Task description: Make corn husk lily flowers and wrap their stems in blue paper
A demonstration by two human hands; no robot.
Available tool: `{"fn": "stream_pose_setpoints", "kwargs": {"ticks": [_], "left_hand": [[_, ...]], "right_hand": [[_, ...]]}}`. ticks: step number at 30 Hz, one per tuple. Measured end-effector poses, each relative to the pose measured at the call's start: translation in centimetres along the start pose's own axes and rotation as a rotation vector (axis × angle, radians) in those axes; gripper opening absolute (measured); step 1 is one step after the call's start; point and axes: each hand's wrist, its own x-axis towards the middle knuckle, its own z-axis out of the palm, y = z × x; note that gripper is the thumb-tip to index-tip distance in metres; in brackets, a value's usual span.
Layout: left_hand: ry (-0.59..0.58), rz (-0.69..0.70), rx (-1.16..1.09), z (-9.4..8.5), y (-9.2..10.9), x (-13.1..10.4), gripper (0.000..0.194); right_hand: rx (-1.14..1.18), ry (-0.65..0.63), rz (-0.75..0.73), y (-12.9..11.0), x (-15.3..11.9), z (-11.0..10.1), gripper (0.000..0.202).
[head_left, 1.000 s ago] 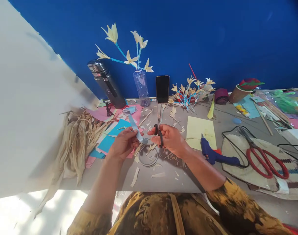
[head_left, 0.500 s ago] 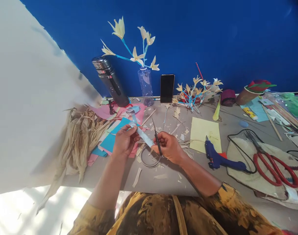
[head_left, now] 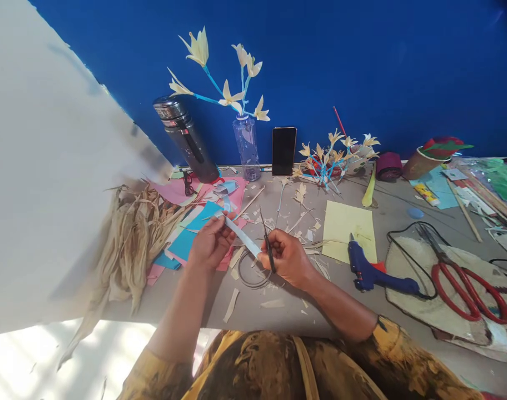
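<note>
Between my hands a pale blue paper strip [head_left: 245, 240] is stretched at a slant. My left hand [head_left: 212, 244] pinches its upper end, fingers closed. Its lower end is held in the fingertips of my right hand [head_left: 289, 256], which also grips small dark scissors [head_left: 269, 247] with the blades pointing up. Below the strip lies a grey ring of wire or cord [head_left: 253, 284]. Blue paper sheets [head_left: 187, 239] and pink paper [head_left: 239, 191] lie by my left hand. Past my right hand there is a yellow paper sheet [head_left: 348, 225].
Dried husks [head_left: 128, 250] lie at the left. Along the back stand a dark flask [head_left: 189, 141], a clear bottle [head_left: 245, 147] holding pale flowers, a phone [head_left: 284, 151] and small flowers [head_left: 331, 155]. A blue glue gun [head_left: 372, 269] and red-handled scissors [head_left: 466, 283] lie at the right.
The paper strip has turned and now looks narrower between my hands. My left hand has shifted slightly left. My right hand stays nearly where it was with the scissors.
</note>
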Motion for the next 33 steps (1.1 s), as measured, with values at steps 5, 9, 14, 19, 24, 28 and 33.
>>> {"fn": "stream_pose_setpoints", "kwargs": {"ticks": [5,9,14,19,24,28,33], "left_hand": [[-0.015,0.0,0.093,-0.9,1.4,-0.2,0.007],[0.058,0.137,0.453,-3.0,2.5,-3.5,0.02],[0.041,0.099,0.65,-4.0,0.8,-8.9,0.033],[-0.19,-0.243,0.194,-1.2,-2.8,-10.3,0.038],[-0.111,-0.108,0.106,-0.8,-1.5,-9.5,0.027],[-0.096,0.008,0.211,-2.5,1.3,-9.3,0.032],[-0.224,0.012,0.34,-3.9,3.1,-9.2,0.048]], "right_hand": [[0.082,-0.024,0.022,-0.7,0.0,-0.4,0.02],[0.146,0.029,0.016,-1.4,0.0,-0.6,0.023],[0.125,0.041,-0.012,-1.4,-0.2,-0.5,0.022],[-0.069,-0.086,-0.059,-0.3,-1.5,0.4,0.017],[-0.214,-0.275,-0.054,-0.5,-2.0,0.0,0.019],[-0.311,-0.406,0.034,-1.3,-1.2,-1.4,0.018],[-0.243,-0.603,0.128,-0.9,-0.5,-2.0,0.038]]}}
